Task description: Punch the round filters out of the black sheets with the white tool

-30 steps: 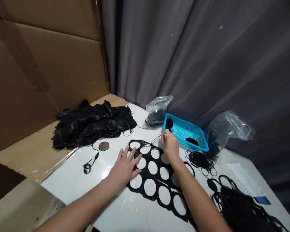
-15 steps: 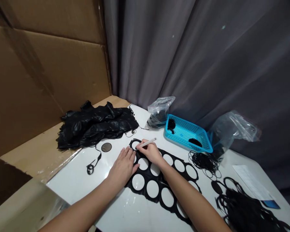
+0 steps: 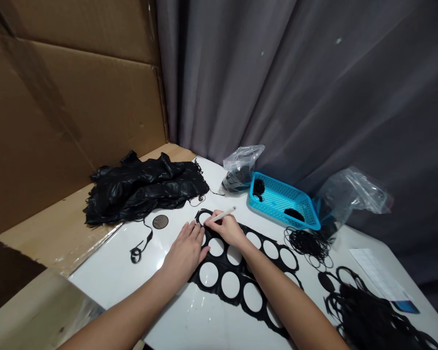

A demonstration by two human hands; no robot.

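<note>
A black sheet (image 3: 219, 279) with rows of large round holes lies flat on the white table (image 3: 127, 287). My left hand (image 3: 185, 249) rests palm down on the sheet's left part, fingers stretched out and open. In my right hand (image 3: 226, 228) is a slim white pen-like tool (image 3: 224, 214), pinched between the fingers. Its lower end is at the ring around the far-left hole; the tip is too small to make out. Left of my left hand lie a dark round disc (image 3: 160, 222) and a curled black strip (image 3: 136, 254).
A heap of black sheets (image 3: 142, 189) lies back left by a cardboard box (image 3: 69, 107). Behind my hands are a blue basket (image 3: 273, 197) and clear bags (image 3: 237, 170). Black rings (image 3: 308, 244), a black scrap pile (image 3: 372, 316) and white paper (image 3: 377, 272) lie right.
Both hands, the white tool and the sheet stay in almost the same place. The view has shifted only very slightly.
</note>
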